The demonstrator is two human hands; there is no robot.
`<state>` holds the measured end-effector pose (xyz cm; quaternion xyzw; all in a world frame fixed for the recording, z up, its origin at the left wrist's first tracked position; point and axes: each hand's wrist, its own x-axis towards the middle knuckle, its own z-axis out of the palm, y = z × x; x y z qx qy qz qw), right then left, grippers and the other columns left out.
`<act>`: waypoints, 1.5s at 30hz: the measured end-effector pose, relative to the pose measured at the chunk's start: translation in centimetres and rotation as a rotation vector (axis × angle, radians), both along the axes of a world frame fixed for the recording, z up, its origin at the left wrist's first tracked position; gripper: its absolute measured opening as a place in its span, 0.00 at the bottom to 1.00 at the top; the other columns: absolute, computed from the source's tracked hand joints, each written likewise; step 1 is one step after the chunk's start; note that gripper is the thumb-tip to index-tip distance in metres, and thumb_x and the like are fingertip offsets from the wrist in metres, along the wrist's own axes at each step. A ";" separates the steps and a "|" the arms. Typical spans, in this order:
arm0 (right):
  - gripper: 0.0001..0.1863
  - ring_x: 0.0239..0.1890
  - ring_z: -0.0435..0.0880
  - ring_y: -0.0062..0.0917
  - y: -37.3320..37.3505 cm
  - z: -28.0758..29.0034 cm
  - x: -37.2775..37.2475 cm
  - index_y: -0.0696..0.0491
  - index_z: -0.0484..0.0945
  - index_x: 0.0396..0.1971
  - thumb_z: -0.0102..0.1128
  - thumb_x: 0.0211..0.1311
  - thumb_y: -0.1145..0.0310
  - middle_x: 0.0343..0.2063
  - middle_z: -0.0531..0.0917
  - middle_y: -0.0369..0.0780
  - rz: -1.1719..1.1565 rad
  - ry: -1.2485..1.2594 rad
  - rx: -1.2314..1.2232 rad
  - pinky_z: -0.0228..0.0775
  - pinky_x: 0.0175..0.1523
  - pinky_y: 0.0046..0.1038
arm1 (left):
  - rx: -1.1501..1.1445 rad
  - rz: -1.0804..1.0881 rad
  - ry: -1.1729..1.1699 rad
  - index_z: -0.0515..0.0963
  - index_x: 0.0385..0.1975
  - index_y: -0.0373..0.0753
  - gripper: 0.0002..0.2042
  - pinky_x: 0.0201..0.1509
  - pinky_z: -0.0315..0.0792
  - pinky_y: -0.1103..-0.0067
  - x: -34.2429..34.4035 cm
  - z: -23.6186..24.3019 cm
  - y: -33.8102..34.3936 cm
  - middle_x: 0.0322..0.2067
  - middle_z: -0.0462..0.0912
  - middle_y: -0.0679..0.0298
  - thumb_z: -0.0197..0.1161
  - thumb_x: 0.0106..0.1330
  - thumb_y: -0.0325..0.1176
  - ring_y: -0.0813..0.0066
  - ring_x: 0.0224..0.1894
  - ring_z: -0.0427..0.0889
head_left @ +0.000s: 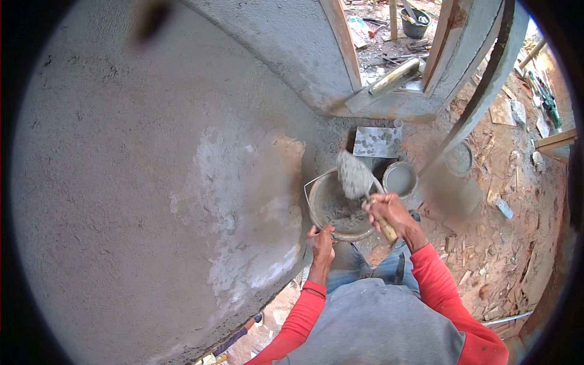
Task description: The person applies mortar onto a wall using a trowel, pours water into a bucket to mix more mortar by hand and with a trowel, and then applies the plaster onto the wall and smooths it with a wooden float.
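My right hand (394,214) is wrapped round the wooden handle of a trowel (385,229). Wet grey mortar (353,174) covers its blade, which is raised over the far side of a bucket (351,236). More mortar (340,210) lies inside the bucket. At the bucket's near left rim, my left hand (322,242) grips the edge with curled fingers. The bucket's wire handle (312,181) hangs out to the left.
A plastered wall (134,152) with a paler patch fills the left. Beyond the bucket lie a splattered board (377,142) and a round container of greyish liquid (399,179). Debris covers the ground at right. A dark bucket (415,24) stands past the doorway.
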<state>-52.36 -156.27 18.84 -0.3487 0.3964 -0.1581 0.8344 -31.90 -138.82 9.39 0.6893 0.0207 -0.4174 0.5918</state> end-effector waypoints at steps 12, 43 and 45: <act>0.09 0.21 0.80 0.24 -17.3 5.3 18.0 0.58 0.84 0.35 0.67 0.70 0.66 0.23 0.85 0.40 -1.264 0.430 -0.746 0.73 0.30 0.32 | 0.165 -0.017 -0.159 0.84 0.36 0.36 0.08 0.41 0.75 0.75 15.7 1.5 10.9 0.34 0.84 0.70 0.72 0.57 0.25 0.77 0.36 0.81; 0.10 0.35 0.92 0.51 -0.1 -4.9 -13.1 0.57 0.88 0.28 0.68 0.54 0.64 0.27 0.89 0.54 0.700 0.637 -1.483 0.84 0.44 0.51 | 0.224 -0.432 -0.749 0.88 0.40 0.35 0.15 0.57 0.80 0.66 -14.8 9.6 -1.9 0.44 0.91 0.51 0.71 0.57 0.36 0.56 0.47 0.90; 0.14 0.32 0.91 0.50 -0.9 -6.1 -14.9 0.59 0.88 0.31 0.67 0.57 0.62 0.28 0.89 0.55 0.645 0.725 -1.422 0.83 0.41 0.50 | 0.145 -0.434 -0.845 0.89 0.43 0.34 0.16 0.64 0.78 0.68 -16.1 9.6 -2.6 0.53 0.90 0.50 0.71 0.57 0.36 0.55 0.56 0.89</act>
